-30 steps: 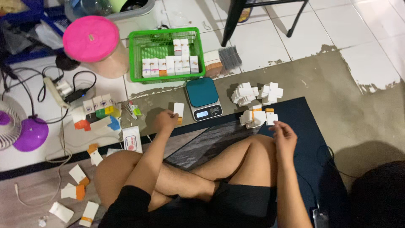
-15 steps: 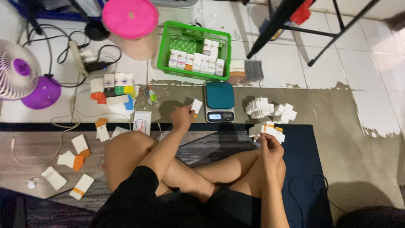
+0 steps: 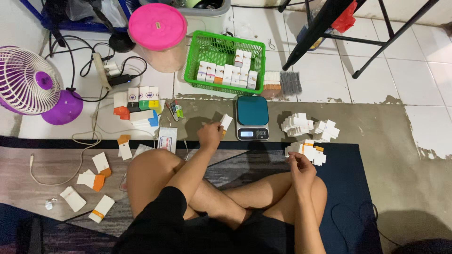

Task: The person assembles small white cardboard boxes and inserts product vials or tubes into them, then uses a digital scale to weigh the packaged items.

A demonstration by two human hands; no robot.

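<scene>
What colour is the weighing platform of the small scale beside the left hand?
Teal blue-green, on the scale; clearest in the head view.

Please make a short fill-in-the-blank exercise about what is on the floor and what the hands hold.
1. The left hand holds a small white box beside the ____.
2. The basket with rows of boxes is ____ in colour.
3. The round lid on the clear jar is ____.
4. The fan stands on the person's ____ side.

Missing words: scale; green; pink; left
</scene>
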